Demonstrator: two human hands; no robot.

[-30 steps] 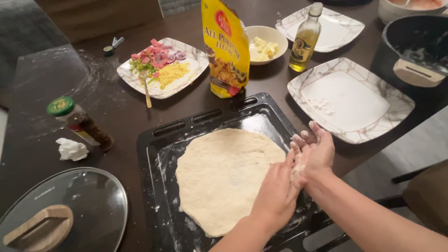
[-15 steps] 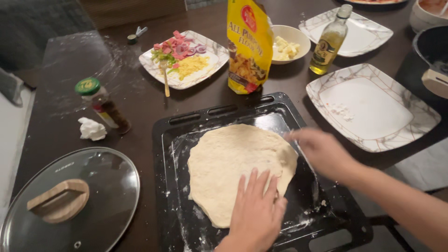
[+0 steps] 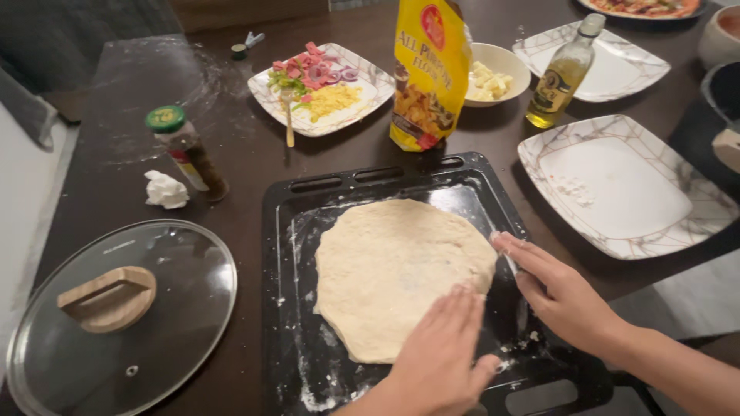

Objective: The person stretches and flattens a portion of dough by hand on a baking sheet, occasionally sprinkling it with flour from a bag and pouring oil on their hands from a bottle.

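Head view: flattened dough round (image 3: 401, 273) is seen lying in a black floured baking tray (image 3: 308, 231) on the dark tabletop (image 3: 123, 139). Left hand (image 3: 443, 354) is laid flat, fingers together, on the dough's near right edge. Right hand (image 3: 559, 293) is held open just right of it, fingertips at the dough's right rim. Beyond the hands a yellow flour bag (image 3: 428, 73) is stood upright; an empty square plate (image 3: 624, 185) is set right of them, a glass lid (image 3: 116, 316) far left.
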